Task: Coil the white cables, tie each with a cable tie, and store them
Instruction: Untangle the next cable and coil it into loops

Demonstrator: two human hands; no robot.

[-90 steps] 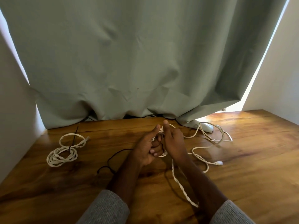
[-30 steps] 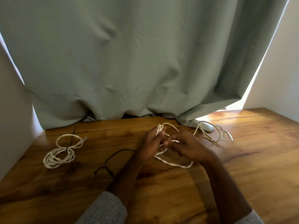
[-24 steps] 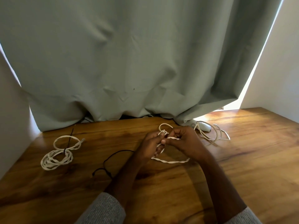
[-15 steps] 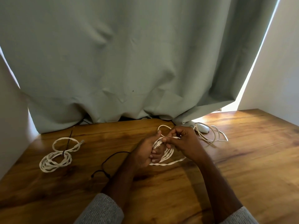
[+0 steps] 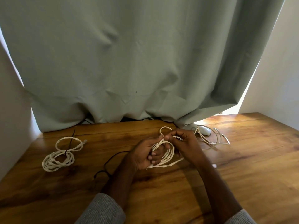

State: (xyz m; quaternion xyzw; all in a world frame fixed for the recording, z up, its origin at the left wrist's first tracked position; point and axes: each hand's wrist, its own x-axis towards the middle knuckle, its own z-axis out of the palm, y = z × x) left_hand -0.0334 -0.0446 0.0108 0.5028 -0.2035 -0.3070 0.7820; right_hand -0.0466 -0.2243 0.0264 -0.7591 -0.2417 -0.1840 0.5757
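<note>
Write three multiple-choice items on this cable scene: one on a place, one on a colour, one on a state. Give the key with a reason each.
1. Where does the tied white coil lie on the table?
A. at the person's left
B. at the person's right
C. under the hands

2. What colour is the tie round that coil?
A. white
B. black
C. red

3. What is the left hand doing?
A. lying flat on the table
B. hanging idle
C. holding loops of white cable

Key: 1 A, it rests near the left wall; 2 B, a dark strip crosses its middle; 3 C, the loops hang round its fingers while the right hand pinches the cable.
</note>
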